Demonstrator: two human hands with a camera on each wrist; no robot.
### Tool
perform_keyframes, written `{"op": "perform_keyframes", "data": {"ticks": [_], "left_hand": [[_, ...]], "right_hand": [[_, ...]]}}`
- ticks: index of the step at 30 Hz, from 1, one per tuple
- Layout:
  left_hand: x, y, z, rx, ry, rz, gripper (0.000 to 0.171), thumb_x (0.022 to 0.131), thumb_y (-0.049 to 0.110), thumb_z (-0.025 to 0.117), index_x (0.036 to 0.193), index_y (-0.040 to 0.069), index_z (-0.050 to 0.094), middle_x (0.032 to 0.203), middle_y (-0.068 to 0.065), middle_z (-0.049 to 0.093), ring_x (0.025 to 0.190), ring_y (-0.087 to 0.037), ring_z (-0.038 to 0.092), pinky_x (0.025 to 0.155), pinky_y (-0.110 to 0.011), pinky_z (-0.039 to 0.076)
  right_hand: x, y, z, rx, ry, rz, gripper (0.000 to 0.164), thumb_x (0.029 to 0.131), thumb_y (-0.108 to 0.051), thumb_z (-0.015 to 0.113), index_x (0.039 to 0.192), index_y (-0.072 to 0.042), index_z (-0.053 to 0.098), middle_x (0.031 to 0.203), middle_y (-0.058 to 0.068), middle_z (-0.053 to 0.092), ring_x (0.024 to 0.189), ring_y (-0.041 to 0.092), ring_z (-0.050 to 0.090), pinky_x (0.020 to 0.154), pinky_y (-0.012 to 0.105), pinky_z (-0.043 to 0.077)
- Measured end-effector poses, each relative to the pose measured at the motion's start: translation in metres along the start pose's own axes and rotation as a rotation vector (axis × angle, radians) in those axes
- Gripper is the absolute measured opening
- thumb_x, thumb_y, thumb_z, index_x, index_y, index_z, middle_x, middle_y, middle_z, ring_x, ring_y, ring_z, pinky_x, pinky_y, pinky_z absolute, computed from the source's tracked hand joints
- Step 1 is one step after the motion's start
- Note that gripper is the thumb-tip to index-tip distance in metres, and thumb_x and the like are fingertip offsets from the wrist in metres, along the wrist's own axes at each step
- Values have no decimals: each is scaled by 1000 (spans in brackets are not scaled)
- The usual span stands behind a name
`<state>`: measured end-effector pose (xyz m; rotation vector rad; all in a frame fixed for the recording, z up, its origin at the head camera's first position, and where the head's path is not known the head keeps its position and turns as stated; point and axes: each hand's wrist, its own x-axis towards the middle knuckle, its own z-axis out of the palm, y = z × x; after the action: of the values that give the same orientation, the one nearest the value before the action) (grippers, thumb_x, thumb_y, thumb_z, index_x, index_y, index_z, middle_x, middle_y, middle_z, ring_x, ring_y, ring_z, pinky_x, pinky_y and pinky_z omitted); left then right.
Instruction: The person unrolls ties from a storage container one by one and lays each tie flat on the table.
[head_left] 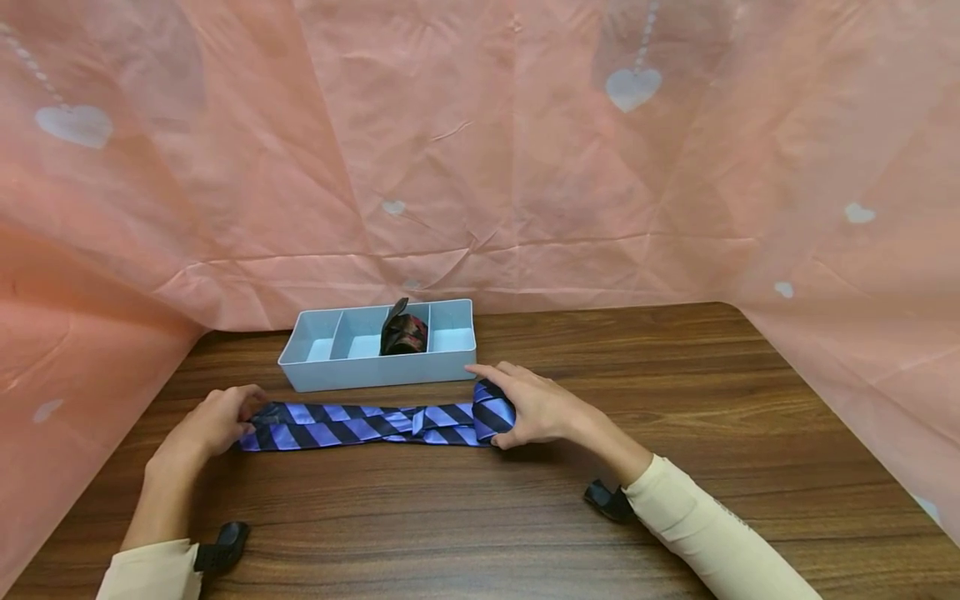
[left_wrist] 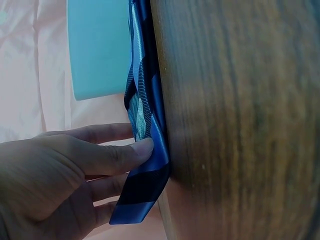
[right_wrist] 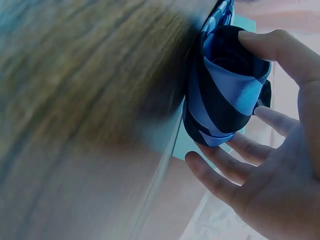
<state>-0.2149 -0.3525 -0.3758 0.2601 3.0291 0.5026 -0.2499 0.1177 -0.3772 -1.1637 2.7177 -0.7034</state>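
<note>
A blue necktie (head_left: 330, 425) with black diagonal stripes stretches sideways across the wooden table, partly rolled up at its right end. My left hand (head_left: 217, 421) pinches the flat left end; in the left wrist view the thumb (left_wrist: 143, 148) lies on top and the fingers pass behind the fabric. At the other end, my right hand (head_left: 540, 404) holds the roll (head_left: 492, 412) between thumb and fingers. The right wrist view shows the roll (right_wrist: 227, 95) standing on its edge, its coiled layers visible, with the thumb at its rim and the other fingers spread along its far side.
Just behind the necktie stands a light blue tray (head_left: 382, 372) with several compartments. One compartment holds a dark, reddish-patterned rolled necktie (head_left: 405, 333), its end sticking up above the rim. Pink cloth (head_left: 480, 167) with pale hearts hangs around the back and sides of the table (head_left: 450, 517).
</note>
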Motion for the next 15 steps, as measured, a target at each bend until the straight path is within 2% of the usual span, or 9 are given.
{"op": "perform_keyframes", "data": {"ticks": [8, 15], "left_hand": [[2, 1, -1, 5, -9, -14, 37, 83, -16, 69, 119, -11, 61, 81, -14, 62, 72, -28, 58, 65, -48, 51], [1, 0, 0, -3, -12, -14, 37, 83, -16, 69, 119, -11, 62, 80, -11, 61, 70, -26, 57, 63, -44, 50]], "right_hand": [[-1, 1, -1, 4, 14, -14, 100, 74, -24, 88, 160, -17, 37, 139, 12, 56, 127, 31, 55, 102, 54, 49], [-1, 0, -1, -19, 5, 0, 98, 74, -18, 88, 159, -16, 39, 136, 12, 57, 122, 31, 58, 99, 53, 51]]}}
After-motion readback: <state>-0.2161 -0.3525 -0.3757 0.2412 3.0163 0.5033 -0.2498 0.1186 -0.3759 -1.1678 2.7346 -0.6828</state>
